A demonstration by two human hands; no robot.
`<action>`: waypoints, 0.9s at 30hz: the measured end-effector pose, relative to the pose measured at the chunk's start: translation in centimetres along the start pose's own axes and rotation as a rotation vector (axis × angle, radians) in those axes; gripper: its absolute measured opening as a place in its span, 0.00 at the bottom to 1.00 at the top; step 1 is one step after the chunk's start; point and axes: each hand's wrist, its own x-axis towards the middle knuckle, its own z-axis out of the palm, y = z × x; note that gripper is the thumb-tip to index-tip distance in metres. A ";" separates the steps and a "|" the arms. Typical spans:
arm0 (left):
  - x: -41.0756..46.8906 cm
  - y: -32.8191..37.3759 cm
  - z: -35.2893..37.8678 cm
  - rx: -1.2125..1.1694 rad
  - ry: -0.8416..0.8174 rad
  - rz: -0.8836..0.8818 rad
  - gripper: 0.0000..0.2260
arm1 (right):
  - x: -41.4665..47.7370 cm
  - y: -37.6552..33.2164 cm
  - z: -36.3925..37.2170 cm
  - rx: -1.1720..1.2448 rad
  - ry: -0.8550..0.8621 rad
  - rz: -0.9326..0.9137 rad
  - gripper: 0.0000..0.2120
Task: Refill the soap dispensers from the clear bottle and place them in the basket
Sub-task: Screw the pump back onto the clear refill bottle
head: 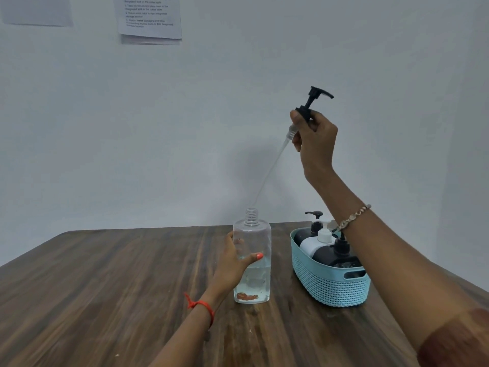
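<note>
A clear bottle (pixel 254 271) stands upright on the wooden table (pixel 105 287), its neck uncapped and liquid filling roughly its lower half. My left hand (pixel 232 263) grips its side. My right hand (pixel 315 144) holds a black pump head (pixel 312 104) high in the air; its thin clear tube (pixel 270 173) slants down, its tip just above the bottle's neck. A light blue basket (pixel 330 284) to the right holds three dispensers: two black ones (pixel 344 258) and a white one (pixel 315 246).
The table's far edge meets a plain wall. Printed sheets (pixel 150 17) hang on the wall at the top left. Bare wood stretches left of the bottle and in front of it. My right forearm crosses above the basket.
</note>
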 end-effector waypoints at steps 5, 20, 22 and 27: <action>0.0 0.1 0.0 0.007 -0.005 0.004 0.33 | -1.1 1.3 0.4 -0.065 -0.075 0.044 0.04; 0.3 -0.3 0.0 -0.042 0.014 -0.005 0.34 | -8.9 7.2 -0.6 -0.470 -0.589 0.454 0.11; 0.4 -0.4 0.1 -0.062 0.014 -0.016 0.33 | -9.5 7.4 -0.7 -0.503 -0.558 0.429 0.12; 0.1 -0.2 0.2 -0.098 0.021 -0.005 0.29 | -10.7 7.9 0.1 -0.634 -0.426 0.360 0.17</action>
